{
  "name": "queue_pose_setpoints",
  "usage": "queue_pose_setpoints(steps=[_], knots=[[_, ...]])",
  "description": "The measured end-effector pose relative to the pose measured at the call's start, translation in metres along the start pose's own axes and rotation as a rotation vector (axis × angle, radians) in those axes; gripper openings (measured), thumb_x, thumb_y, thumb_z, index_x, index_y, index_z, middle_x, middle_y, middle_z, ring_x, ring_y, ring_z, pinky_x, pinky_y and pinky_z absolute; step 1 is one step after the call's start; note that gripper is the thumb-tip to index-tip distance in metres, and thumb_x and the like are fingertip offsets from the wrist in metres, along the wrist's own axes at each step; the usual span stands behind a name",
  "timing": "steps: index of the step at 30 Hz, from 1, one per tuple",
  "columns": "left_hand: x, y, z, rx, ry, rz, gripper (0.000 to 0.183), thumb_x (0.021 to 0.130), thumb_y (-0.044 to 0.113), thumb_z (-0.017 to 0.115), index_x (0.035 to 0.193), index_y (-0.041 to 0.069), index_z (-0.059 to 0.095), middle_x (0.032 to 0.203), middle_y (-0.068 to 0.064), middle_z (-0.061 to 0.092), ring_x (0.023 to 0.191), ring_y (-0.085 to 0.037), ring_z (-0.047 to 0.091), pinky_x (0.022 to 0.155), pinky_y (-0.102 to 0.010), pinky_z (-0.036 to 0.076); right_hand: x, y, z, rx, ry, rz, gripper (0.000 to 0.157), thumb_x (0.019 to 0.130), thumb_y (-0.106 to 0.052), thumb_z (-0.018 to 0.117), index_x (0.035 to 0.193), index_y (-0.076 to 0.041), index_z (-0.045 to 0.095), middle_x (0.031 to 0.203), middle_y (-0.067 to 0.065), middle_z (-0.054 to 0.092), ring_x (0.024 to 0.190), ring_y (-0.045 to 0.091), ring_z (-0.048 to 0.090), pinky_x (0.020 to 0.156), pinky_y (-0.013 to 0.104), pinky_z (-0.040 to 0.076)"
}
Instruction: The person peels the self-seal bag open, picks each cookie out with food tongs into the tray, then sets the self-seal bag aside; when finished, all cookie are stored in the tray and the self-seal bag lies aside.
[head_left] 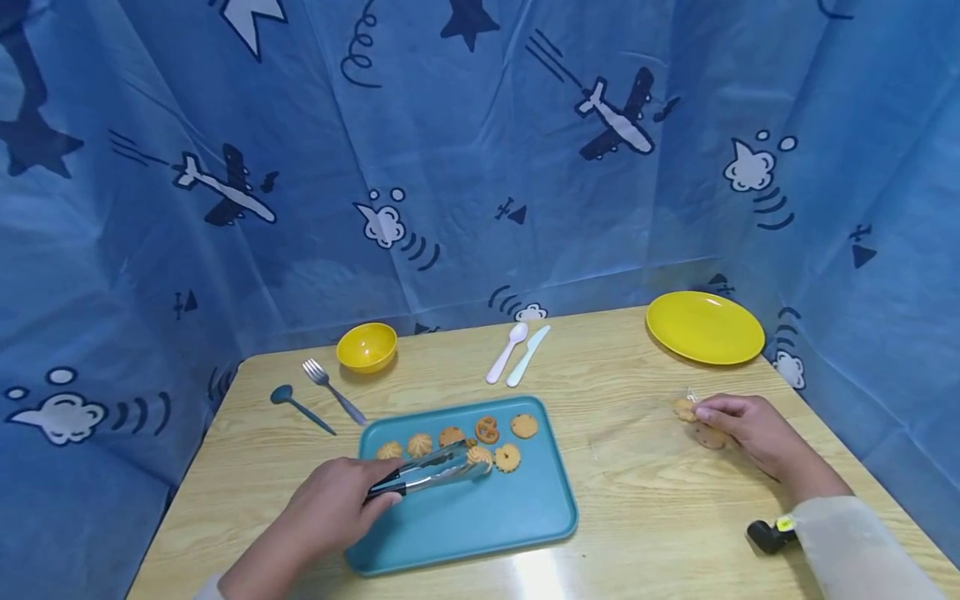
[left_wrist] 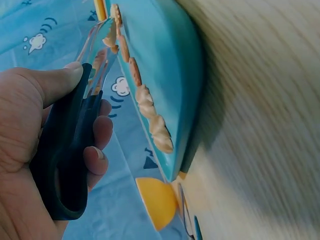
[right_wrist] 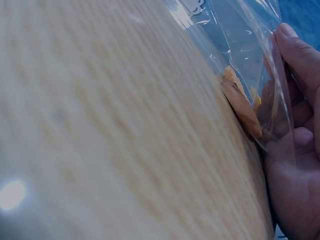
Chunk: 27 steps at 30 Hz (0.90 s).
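My left hand [head_left: 341, 500] grips black-handled metal tongs [left_wrist: 62, 150], thumb on one handle and fingers curled round the other. The tongs reach over a teal tray [head_left: 495, 525], their tips at a swirled cookie [head_left: 480, 456]. Along the tray's far half lie several more cookies, among them a pretzel [head_left: 487, 429] and a round cookie with a center hole [head_left: 507, 457]. At the right, my right hand [head_left: 757, 433] pinches the edge of a clear plastic bag [right_wrist: 245, 35]. Inside the bag, a brown cookie [right_wrist: 242, 110] and a paler one lie low, close to the table.
Behind the tray stand a yellow bowl [head_left: 367, 347], a fork [head_left: 335, 392] and a dark teal spoon [head_left: 302, 408]. A pink spoon [head_left: 507, 352] lies beside a pale knife [head_left: 528, 356]. A yellow plate [head_left: 705, 327] sits at the back right, before a blue curtain [head_left: 465, 167].
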<state>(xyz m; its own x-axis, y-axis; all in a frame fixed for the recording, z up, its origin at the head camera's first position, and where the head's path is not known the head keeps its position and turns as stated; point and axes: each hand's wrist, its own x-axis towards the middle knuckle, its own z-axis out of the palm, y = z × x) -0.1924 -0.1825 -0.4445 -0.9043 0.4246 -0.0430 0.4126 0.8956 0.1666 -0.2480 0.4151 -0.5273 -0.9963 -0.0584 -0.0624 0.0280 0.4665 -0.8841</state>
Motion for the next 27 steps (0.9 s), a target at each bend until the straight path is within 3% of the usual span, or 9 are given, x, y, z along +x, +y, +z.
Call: queue_pose_setpoints(steps=[6,12,16,21,27], knots=[[-0.001,-0.001,0.005,0.008,-0.009,-0.008,0.044,0.093,0.045,0.073,0.133,0.026,0.07,0.104,0.012,0.075,0.074,0.002,0.055,0.07,-0.03,0.051,-0.001,-0.002,0.0,0.02,0.002,0.007,0.042,0.101,-0.03,0.067,0.122,0.007,0.07,0.104,-0.022,0.068,0.097,-0.008,0.061,0.084,0.012,0.051],[0.0,-0.002,0.002,-0.01,-0.017,-0.04,0.047,0.092,0.045,0.074,0.135,0.026,0.069,0.096,0.014,0.072,0.068,-0.002,0.05,0.062,-0.026,0.042,-0.001,-0.002,-0.001,0.015,0.001,-0.002,0.043,0.1,-0.032,0.067,0.12,0.005,0.071,0.105,-0.023,0.068,0.098,-0.008,0.06,0.085,0.012,0.05],[0.006,0.003,-0.001,-0.03,0.016,0.001,0.046,0.094,0.044,0.073,0.135,0.025,0.068,0.093,0.015,0.071,0.066,-0.002,0.049,0.061,-0.025,0.042,-0.002,-0.001,-0.002,-0.027,0.019,-0.004,0.043,0.1,-0.035,0.067,0.119,0.003,0.073,0.104,-0.023,0.068,0.098,-0.009,0.06,0.085,0.01,0.048],[0.026,0.026,0.007,-0.085,0.055,0.122,0.043,0.097,0.043,0.069,0.135,0.023,0.069,0.099,0.012,0.074,0.07,-0.002,0.056,0.062,-0.026,0.045,-0.003,0.0,-0.004,-0.033,0.019,0.011,0.043,0.1,-0.035,0.067,0.12,0.002,0.072,0.105,-0.025,0.067,0.098,-0.01,0.059,0.084,0.01,0.048],[0.061,0.076,0.021,-0.09,0.086,0.204,0.039,0.1,0.042,0.065,0.134,0.024,0.069,0.106,0.006,0.077,0.077,-0.008,0.065,0.066,-0.033,0.051,-0.001,0.0,-0.001,-0.021,0.006,0.006,0.043,0.1,-0.035,0.067,0.121,0.002,0.072,0.106,-0.024,0.067,0.099,-0.01,0.058,0.085,0.01,0.048]])
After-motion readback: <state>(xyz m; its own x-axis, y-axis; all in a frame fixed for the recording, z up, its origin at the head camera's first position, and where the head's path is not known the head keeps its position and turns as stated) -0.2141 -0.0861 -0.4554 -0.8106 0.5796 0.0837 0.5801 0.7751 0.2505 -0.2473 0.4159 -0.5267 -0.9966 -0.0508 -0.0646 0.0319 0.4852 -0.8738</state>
